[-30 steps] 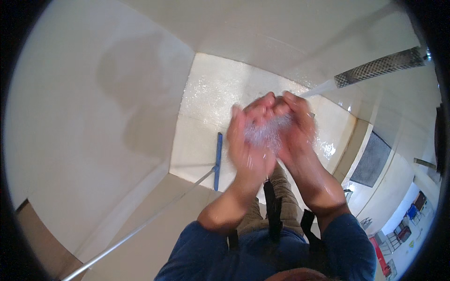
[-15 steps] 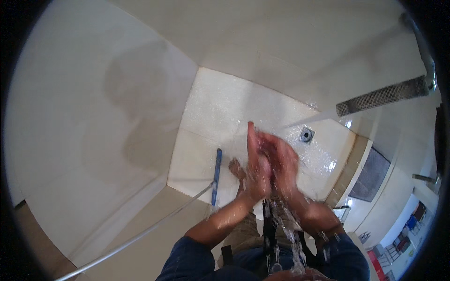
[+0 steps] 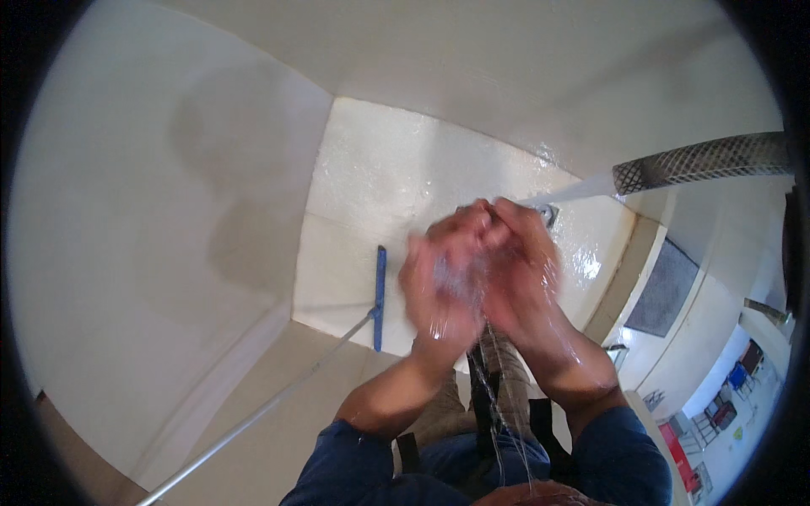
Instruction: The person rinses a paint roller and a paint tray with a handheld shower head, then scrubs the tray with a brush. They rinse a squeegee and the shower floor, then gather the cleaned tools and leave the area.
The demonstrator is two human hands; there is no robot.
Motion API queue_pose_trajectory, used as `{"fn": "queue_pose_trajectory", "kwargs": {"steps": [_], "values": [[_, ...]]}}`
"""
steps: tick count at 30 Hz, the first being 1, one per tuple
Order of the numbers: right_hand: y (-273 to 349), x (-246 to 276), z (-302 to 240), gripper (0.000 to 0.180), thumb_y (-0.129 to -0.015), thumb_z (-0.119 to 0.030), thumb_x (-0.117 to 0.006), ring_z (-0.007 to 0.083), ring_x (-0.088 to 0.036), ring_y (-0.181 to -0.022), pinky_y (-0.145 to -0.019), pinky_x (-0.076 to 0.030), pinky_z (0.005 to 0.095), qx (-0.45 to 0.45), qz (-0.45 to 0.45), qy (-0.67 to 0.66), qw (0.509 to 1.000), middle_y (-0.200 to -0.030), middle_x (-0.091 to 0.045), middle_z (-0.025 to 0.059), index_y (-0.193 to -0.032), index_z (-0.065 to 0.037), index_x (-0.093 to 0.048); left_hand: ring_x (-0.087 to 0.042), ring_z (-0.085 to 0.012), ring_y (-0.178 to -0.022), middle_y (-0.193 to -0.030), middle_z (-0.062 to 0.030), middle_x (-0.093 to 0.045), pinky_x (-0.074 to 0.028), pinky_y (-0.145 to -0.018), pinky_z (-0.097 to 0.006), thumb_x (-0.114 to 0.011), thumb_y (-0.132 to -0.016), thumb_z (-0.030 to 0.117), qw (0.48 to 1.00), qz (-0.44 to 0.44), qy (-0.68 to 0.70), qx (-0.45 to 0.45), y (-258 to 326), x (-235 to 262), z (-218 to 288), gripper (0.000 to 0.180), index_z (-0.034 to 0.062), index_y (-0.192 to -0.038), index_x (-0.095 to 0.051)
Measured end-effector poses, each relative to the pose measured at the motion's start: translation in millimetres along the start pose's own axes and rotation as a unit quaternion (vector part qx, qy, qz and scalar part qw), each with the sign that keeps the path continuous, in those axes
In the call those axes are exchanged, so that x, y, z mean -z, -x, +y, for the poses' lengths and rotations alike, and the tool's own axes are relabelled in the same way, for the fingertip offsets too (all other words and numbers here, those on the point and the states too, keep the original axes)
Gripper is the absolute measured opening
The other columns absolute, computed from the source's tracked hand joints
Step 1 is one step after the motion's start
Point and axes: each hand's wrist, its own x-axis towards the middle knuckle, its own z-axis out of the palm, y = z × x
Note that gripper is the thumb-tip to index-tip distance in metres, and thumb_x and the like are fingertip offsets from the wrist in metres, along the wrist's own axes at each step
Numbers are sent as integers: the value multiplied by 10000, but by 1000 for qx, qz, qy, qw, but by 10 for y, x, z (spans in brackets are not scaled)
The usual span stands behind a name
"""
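My left hand (image 3: 440, 282) and my right hand (image 3: 530, 270) are held side by side with palms up, making a cup over the white floor. Their fingers are curled slightly and partly smeared by motion. Water (image 3: 456, 277) glints in the palms and runs in thin strands down past my wrists. From the right, a ribbed, mesh-patterned hose (image 3: 700, 164) sends out a water stream (image 3: 582, 188) that reaches my right fingers. Neither hand grips a solid object.
Left of my hands, a blue floor squeegee (image 3: 380, 295) lies on the wet white floor (image 3: 371, 169), its long pale handle running to the lower left. A drain (image 3: 548, 216) shows partly behind my right hand. Pale walls enclose this corner; a grey mat (image 3: 664, 288) lies beyond a low ledge.
My hands have gone from pressed nearly together to spread into a cup with water in it. The hose appears larger, and the squeegee sits slightly higher and further left in view.
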Motion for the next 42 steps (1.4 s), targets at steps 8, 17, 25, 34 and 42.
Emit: {"fn": "queue_pose_trajectory", "kwargs": {"steps": [8,17,25,34,42], "values": [[693,-560,-107,249,-940,-243,-548,243,-606,-905,-851,-489,376,65,-193,259,944,-984,-627,116,-1045,-22,-594,-593,-304,-1072,-1166,-183,-616,-444,-984,-443,-419,-977,402,966,-245,-39,-65,628,-782,817,457,5,-1105,-605],[853,-599,-49,313,-953,-263,-521,291,-602,-986,-875,-491,393,87,-216,331,915,-1080,-612,165,-1125,-7,-572,-601,-310,-1069,-1193,-183,-611,-450,-974,-446,-464,-950,332,951,-288,-88,-69,705,-698,847,376,43,-1146,-601],[1005,-762,-131,374,-963,-281,-497,333,-598,-1058,-897,-493,408,181,-253,447,839,-1165,-599,208,-1197,6,-552,-607,-316,-1067,-1218,-183,-606,-455,-965,-449,-504,-926,270,918,-345,-182,-72,765,-777,950,335,76,-1182,-598],[719,259,-442,205,-828,-186,-649,338,-664,-741,-691,-537,440,117,-130,896,409,-826,-683,158,-995,-73,-685,-670,-338,-741,-912,-146,-701,-541,-709,-438,-556,-909,221,589,-180,-784,73,486,493,917,230,110,-1086,-653],[699,1324,-1353,247,-918,-248,-591,393,-652,-775,-700,-521,476,247,49,826,505,-768,-655,216,-841,-34,-689,-661,-394,-791,-815,-211,-680,-514,-742,-480,-433,-976,486,425,105,-899,18,1210,1723,1804,531,65,-839,-726]]}}
